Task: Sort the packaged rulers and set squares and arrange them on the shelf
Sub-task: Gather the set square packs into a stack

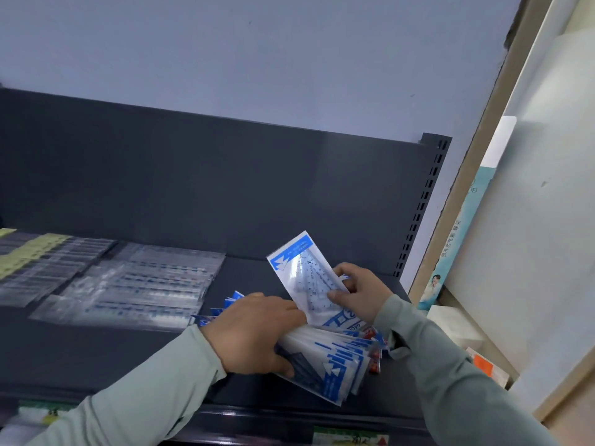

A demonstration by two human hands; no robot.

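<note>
Set square pack (306,278), right hand (357,292) pinching

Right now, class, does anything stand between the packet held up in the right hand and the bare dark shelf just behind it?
Nothing visible does. The right hand pinches the packet above the stack held by the left hand; the shelf behind it is bare, and the ruler packs lie off to the left.

Right hand (360,292) lifts packet (302,272); left hand (254,333) grips stack (335,362).
</note>
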